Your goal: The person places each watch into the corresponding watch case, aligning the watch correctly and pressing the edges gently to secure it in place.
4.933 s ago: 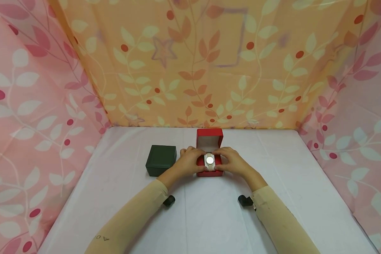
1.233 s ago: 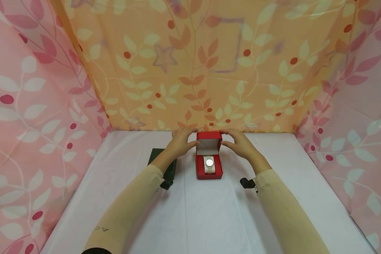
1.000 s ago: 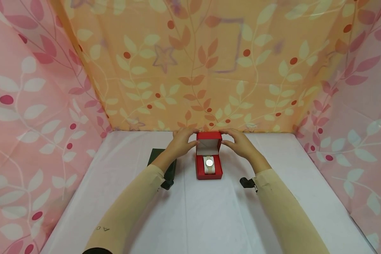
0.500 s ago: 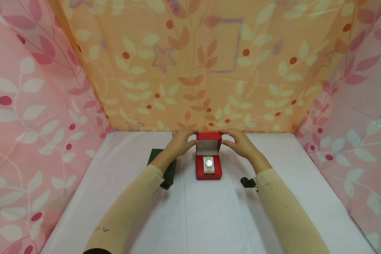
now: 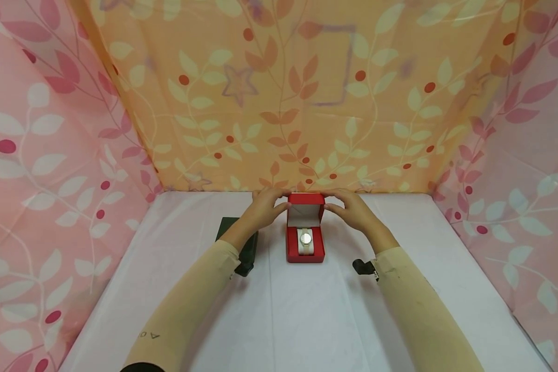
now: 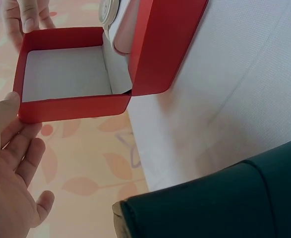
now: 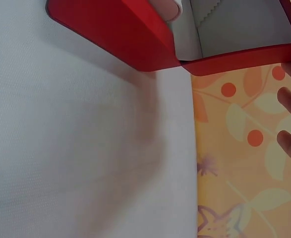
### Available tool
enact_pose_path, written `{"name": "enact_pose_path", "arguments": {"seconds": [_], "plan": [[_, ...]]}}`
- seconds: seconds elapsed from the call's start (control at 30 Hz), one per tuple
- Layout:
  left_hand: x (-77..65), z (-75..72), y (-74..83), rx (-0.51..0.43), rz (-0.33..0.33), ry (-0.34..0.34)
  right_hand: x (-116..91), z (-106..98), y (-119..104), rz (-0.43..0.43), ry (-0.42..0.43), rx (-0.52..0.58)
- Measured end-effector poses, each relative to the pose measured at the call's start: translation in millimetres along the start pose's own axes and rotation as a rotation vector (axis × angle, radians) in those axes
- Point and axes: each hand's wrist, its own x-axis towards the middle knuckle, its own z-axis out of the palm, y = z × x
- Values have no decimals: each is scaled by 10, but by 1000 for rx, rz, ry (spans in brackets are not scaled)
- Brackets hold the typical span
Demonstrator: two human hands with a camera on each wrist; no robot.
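In the head view, a red watch box (image 5: 291,252) stands on the white-covered table with its lid (image 5: 306,199) raised. A watch (image 5: 306,238) with a pale strap and round dial sits on a white cushion in the base. My left hand (image 5: 263,209) pinches the lid's upper left corner between thumb and fingers. At the opposite corner, my right hand (image 5: 353,211) holds the lid the same way. The left wrist view shows the left thumb (image 6: 7,105) on the lid's rim, other fingers below it. The right wrist view catches only some right fingertips (image 7: 290,101) beside the lid.
A dark green box (image 5: 248,253) stands left of the red box, partly hidden behind the left forearm. The patterned orange cloth (image 5: 279,103) hangs at the table's back edge, and pink cloth walls (image 5: 65,206) flank both sides. Black wrist cameras (image 5: 363,267) jut from the sleeves.
Earlier both hands were at the watch on its cushion in the base. They have since moved back to the lid's upper corners; over the last second almost nothing has shifted.
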Motion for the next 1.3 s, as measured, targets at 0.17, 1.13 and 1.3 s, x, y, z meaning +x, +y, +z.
{"name": "enact_pose_path", "arguments": {"seconds": [0.17,1.13,1.3], "plan": [[-5,1,-1,-15,-7,3,0,-4,-2,4,-7,-7],[-114,16,10,-59,17,43,-91,16,-19,81,-24,91],[-128,37,-3,-59,33,58,-109,25,-21,106,-31,101]]}}
